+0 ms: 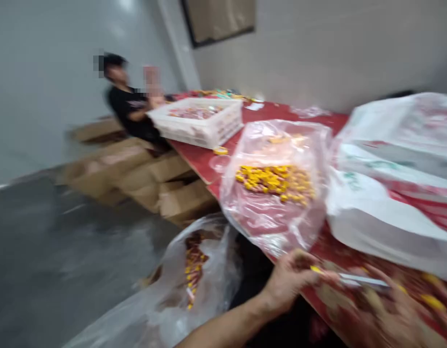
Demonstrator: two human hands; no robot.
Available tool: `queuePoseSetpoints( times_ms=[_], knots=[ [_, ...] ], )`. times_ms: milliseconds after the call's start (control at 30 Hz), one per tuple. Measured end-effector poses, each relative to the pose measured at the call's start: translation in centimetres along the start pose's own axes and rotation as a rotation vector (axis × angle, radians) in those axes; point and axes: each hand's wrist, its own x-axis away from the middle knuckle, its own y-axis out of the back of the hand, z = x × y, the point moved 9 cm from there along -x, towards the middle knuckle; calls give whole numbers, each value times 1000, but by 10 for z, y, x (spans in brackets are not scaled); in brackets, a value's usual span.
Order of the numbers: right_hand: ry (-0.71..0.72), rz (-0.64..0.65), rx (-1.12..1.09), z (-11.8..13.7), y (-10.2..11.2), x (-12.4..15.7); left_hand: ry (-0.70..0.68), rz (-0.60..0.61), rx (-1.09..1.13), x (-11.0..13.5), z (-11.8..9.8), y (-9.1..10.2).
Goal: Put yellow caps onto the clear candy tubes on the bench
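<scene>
My left hand [289,280] is at the red table's front edge, fingers pinched around a small yellow piece [315,268]. Close beside it, my right hand [397,304] is smeared by motion. Its fingers are closed on a thin pale stick-like object [365,280], whose kind I cannot make out. Blurred yellow and reddish-brown pieces [433,302] lie by my right hand. Beyond my hands, a clear plastic bag [263,217] lies on the table with many small yellow-capped pieces [270,179] in it.
White printed sacks [361,203] cover the table's right side. A white plastic crate [198,130] stands farther back on the red table [194,157], near a seated person [131,104]. Cardboard boxes [136,169] and a clear bag of pieces [216,261] are left of the table.
</scene>
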Motion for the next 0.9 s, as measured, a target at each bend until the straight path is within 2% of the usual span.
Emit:
queuePoseSetpoints(
  times_ms=[33, 100, 167, 267, 367, 467, 533, 600, 733, 900],
  knots=[
    [-39, -77, -63, -3, 14, 4, -26, -11, 2, -3, -2, 1],
    [-89, -195, -263, -10, 27, 8, -17, 12, 10, -10, 0, 1],
    [-97, -231, -434, -15, 26, 6, -8, 45, -20, -14, 5, 0],
    [-72, -226, -466, -19, 24, 5, -22, 58, -99, -14, 9, 0],
    [-20, -145, -324, -13, 27, 7, -37, 21, -112, -15, 8, 6],
    [76, 5, 32, 0, 29, 12, -64, -11, -133, -18, 6, 11],
    [127, 120, 217, 6, 25, 17, -71, 12, -186, -17, 7, 8],
    [150, 194, 273, 9, 22, 21, -53, 38, -208, -15, 13, 2],
    [207, 201, 300, 17, 19, 24, 3, 57, -229, -6, 29, -10],
    [302, 164, 324, 26, 7, 26, -63, 109, -421, 8, 36, -21]
  ],
)
